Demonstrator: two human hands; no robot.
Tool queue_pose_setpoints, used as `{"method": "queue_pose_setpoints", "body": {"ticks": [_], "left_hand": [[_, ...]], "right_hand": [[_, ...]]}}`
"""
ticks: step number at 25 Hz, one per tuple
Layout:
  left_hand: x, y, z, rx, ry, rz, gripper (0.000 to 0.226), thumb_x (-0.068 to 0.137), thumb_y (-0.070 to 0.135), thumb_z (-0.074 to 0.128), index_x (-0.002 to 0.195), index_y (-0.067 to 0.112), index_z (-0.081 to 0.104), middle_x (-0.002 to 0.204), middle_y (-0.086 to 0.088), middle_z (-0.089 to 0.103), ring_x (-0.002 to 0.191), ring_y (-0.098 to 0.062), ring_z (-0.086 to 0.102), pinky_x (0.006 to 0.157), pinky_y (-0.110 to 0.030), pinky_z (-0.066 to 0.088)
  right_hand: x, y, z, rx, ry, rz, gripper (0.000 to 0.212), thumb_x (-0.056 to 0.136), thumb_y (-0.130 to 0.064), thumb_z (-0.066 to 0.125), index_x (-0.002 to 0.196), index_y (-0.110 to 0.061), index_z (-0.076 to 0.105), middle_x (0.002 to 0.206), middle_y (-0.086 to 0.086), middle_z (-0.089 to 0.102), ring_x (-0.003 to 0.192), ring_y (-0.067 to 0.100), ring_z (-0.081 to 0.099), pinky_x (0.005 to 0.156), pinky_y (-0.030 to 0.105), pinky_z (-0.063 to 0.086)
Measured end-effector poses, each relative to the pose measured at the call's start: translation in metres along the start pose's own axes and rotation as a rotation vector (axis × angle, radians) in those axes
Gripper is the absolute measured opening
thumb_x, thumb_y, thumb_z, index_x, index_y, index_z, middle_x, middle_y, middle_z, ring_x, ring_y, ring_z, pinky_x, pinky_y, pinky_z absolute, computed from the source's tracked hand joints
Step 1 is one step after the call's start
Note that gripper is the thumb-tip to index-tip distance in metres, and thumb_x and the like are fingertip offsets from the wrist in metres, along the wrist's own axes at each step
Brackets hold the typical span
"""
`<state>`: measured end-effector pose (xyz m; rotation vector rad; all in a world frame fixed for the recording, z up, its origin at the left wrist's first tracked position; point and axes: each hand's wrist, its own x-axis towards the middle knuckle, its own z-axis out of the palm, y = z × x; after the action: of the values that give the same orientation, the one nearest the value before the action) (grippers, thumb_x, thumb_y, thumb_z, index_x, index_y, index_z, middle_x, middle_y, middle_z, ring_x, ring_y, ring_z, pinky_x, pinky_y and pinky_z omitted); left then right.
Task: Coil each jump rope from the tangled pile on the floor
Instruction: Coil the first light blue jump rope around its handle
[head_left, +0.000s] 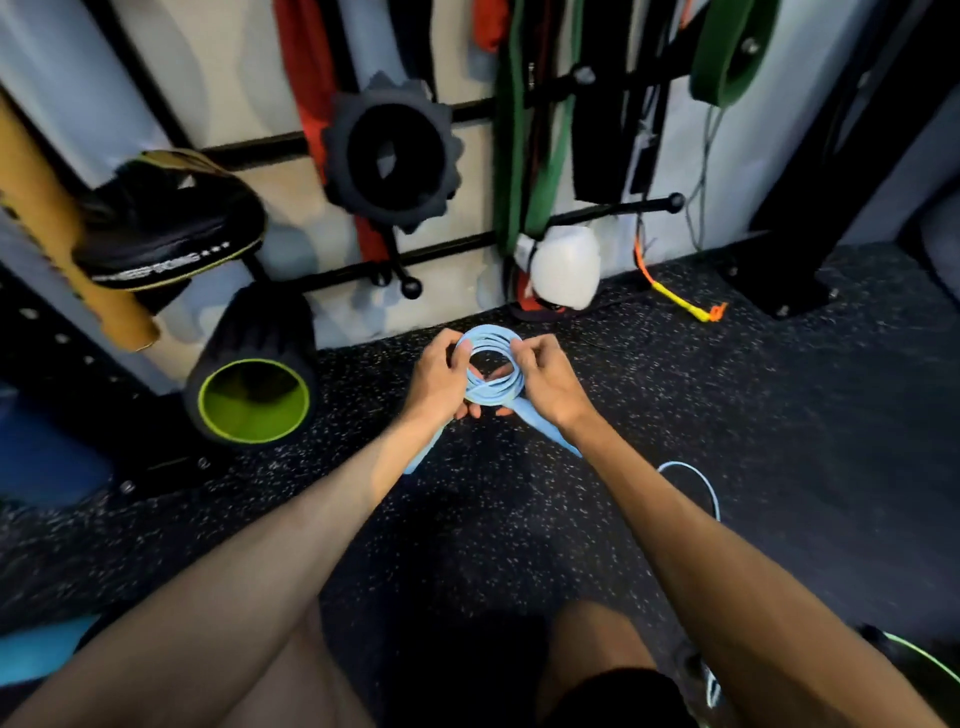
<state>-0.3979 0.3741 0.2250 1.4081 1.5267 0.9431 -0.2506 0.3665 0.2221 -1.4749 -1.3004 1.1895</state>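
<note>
a light blue plastic jump rope (491, 364), wound into a round coil, was gripped between the left hand (439, 376) and right hand (545, 382), fingers curled round its sides, above the black speckled rubber floor (675, 415).

Dim indoor light, soft blur (worst at warped edges).

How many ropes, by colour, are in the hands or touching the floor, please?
Blue: 2, the coil gripped by the left hand and right hand, and a loop on the floor.
Orange-yellow: 1, a cord.
Total: 3.
</note>
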Motion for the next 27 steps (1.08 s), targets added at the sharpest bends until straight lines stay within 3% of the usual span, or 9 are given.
{"method": "queue_pose_setpoints", "body": {"ticks": [1,2,5,9,12,15,20,23,27], "left_hand": [[0.002,-0.005,-0.01,-0.015,0.029,-0.001,0.021,0.105,0.026,0.04,0.105,0.008,0.052,0.068,-0.013,0.062,0.035,-0.021,0.055,0.03,-0.023,0.033],[0.005,-0.01,-0.018,-0.034,0.056,-0.002,0.021,0.105,0.024,0.04,0.106,0.007,0.052,0.067,-0.013,0.061,0.034,-0.02,0.054,0.029,-0.022,0.032],[0.012,-0.028,-0.036,-0.096,0.129,-0.004,0.021,0.104,0.024,0.042,0.107,0.008,0.055,0.066,-0.015,0.062,0.034,-0.02,0.055,0.029,-0.022,0.032],[0.029,-0.052,-0.046,-0.179,0.233,-0.02,0.021,0.103,0.026,0.045,0.11,0.01,0.057,0.069,-0.017,0.063,0.036,-0.021,0.057,0.031,-0.024,0.035],[0.052,-0.068,-0.042,-0.245,0.356,-0.044,0.023,0.103,0.026,0.044,0.111,0.01,0.058,0.068,-0.015,0.062,0.035,-0.02,0.056,0.03,-0.022,0.034],[0.086,-0.079,-0.038,-0.301,0.432,-0.058,0.028,0.103,0.031,0.045,0.115,0.01,0.059,0.078,-0.019,0.066,0.038,-0.023,0.057,0.031,-0.021,0.035],[0.142,-0.077,-0.043,-0.341,0.488,-0.051,0.028,0.103,0.029,0.044,0.12,0.014,0.06,0.076,-0.015,0.067,0.039,-0.024,0.056,0.032,-0.02,0.034],[0.168,-0.085,-0.041,-0.332,0.481,-0.084,0.03,0.103,0.027,0.043,0.127,0.021,0.06,0.087,-0.015,0.07,0.042,-0.022,0.058,0.033,-0.021,0.035],[0.199,-0.089,-0.046,-0.333,0.52,-0.11,0.028,0.101,0.023,0.049,0.125,0.026,0.064,0.101,-0.001,0.067,0.049,-0.005,0.063,0.039,-0.019,0.046]], "right_hand": [[0.009,0.001,0.012,-0.002,-0.028,-0.014,0.028,0.103,-0.031,0.045,0.111,-0.005,0.046,0.103,0.016,0.061,0.074,0.011,0.07,0.05,0.027,0.058],[0.015,0.002,0.023,-0.014,-0.048,-0.034,0.028,0.103,-0.031,0.045,0.111,-0.004,0.046,0.106,0.02,0.062,0.074,0.012,0.07,0.05,0.026,0.057],[0.03,0.002,0.049,-0.092,-0.059,-0.09,0.03,0.105,-0.024,0.042,0.114,0.003,0.048,0.097,0.011,0.058,0.056,-0.013,0.058,0.043,0.005,0.041],[0.055,0.005,0.072,-0.115,-0.073,-0.178,0.027,0.104,-0.024,0.044,0.113,0.001,0.051,0.09,0.009,0.061,0.05,-0.012,0.057,0.042,0.005,0.039],[0.082,0.006,0.088,-0.193,-0.048,-0.262,0.021,0.104,-0.028,0.044,0.108,-0.009,0.053,0.082,0.003,0.064,0.061,-0.003,0.06,0.054,0.018,0.045],[0.113,0.008,0.1,-0.218,0.005,-0.329,0.022,0.103,-0.033,0.043,0.106,-0.014,0.053,0.081,0.005,0.068,0.07,0.017,0.066,0.063,0.035,0.053],[0.163,0.006,0.117,-0.159,0.11,-0.4,0.019,0.105,-0.03,0.041,0.107,-0.015,0.052,0.076,-0.004,0.066,0.067,0.019,0.068,0.061,0.043,0.056],[0.19,0.016,0.126,-0.12,0.13,-0.383,0.018,0.104,-0.03,0.041,0.106,-0.016,0.052,0.074,-0.006,0.066,0.066,0.018,0.068,0.061,0.044,0.056],[0.225,0.019,0.132,-0.098,0.175,-0.296,0.018,0.101,-0.028,0.048,0.103,-0.015,0.061,0.084,-0.001,0.068,0.078,0.019,0.066,0.076,0.042,0.055]]}}
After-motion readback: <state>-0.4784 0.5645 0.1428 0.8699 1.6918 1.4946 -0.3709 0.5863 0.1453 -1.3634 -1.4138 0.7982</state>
